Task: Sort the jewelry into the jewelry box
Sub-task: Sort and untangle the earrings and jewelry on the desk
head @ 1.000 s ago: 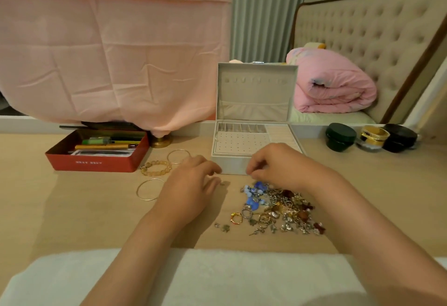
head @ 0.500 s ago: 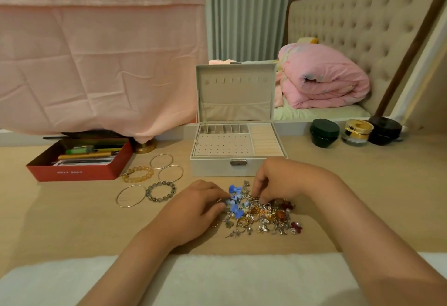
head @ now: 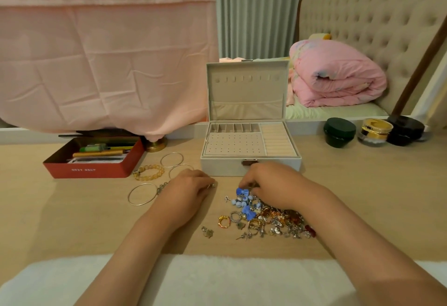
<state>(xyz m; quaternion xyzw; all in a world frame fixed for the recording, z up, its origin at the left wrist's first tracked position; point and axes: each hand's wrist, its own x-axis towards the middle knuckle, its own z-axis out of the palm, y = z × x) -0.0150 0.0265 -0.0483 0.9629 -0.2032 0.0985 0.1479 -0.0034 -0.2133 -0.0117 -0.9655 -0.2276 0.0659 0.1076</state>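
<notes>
Pale wooden counter [head: 362, 196] carries the open jewelry box [head: 225, 169], its lid [head: 246, 88] upright, so the stud board and ring rolls can be reached from above. Just before the box lies the jewelry pile [head: 273, 219], close enough for short carries, I think. The left hand [head: 188, 192] pinches a small metal piece [head: 213, 185] at its curled fingers. The right hand [head: 273, 184] curls its fingers into the far edge of the pile; whether they hold something I cannot tell. The box's front wall stands just beyond both hands, so each piece must go over it. Bangles [head: 141, 194] lie beside the left hand, and bare counter shows right of the pile.
</notes>
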